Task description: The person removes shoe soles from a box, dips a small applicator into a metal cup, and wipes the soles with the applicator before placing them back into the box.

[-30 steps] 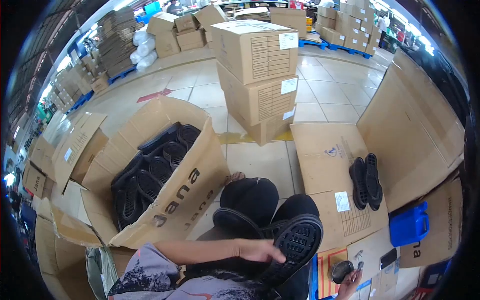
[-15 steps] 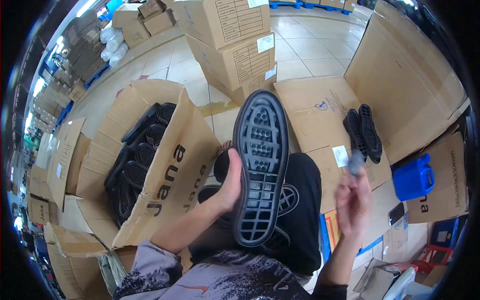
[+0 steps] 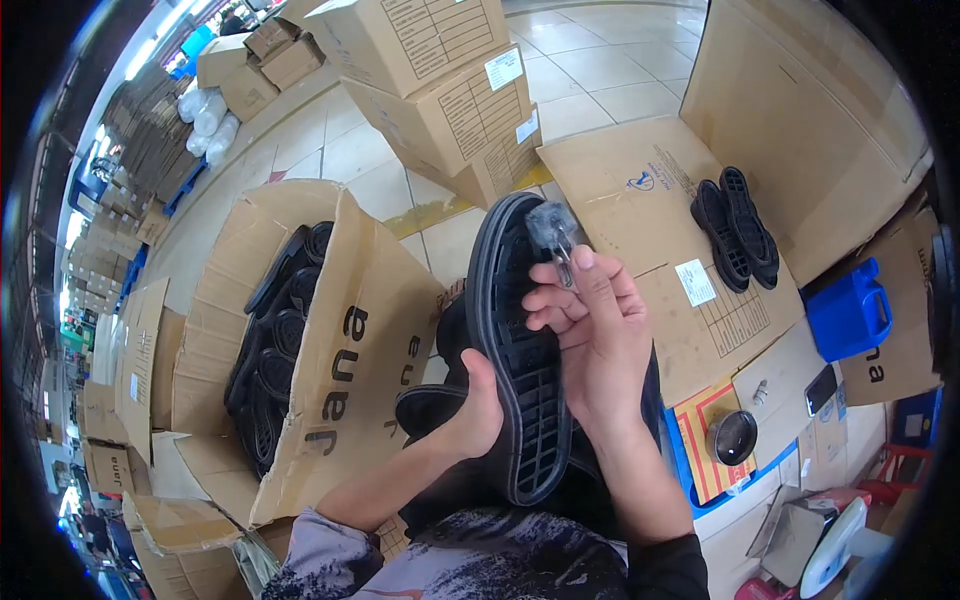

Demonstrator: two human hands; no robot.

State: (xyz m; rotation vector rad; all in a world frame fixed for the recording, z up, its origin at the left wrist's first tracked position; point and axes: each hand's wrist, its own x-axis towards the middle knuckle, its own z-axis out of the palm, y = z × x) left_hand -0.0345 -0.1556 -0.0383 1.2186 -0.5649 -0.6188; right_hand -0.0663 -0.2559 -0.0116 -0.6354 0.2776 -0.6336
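A black shoe sole [image 3: 535, 400] is held upright in front of my body, its gridded hollow side facing up and to the right. My left hand [image 3: 475, 412] grips its left edge, thumb up along the rim. Between the thumb and fingers of my right hand [image 3: 600, 330] is a small brush [image 3: 552, 228] with a grey fuzzy head, which lies at the sole's upper right rim. Another black sole [image 3: 425, 405] rests on my lap, partly hidden behind my left hand.
A Jana carton [image 3: 375, 330] full of black soles [image 3: 275, 360] stands at left. On flat cardboard [image 3: 620, 200] at right lies a pair of soles [image 3: 735, 230]. Nearby are a blue jug [image 3: 848, 310], a phone [image 3: 821, 390] and a round bowl [image 3: 732, 438]. Stacked boxes [image 3: 450, 110] stand ahead.
My left hand has raised the sole from my lap and tilted it. My right hand has brought the brush from beside the bowl over to the sole. The view has shifted.
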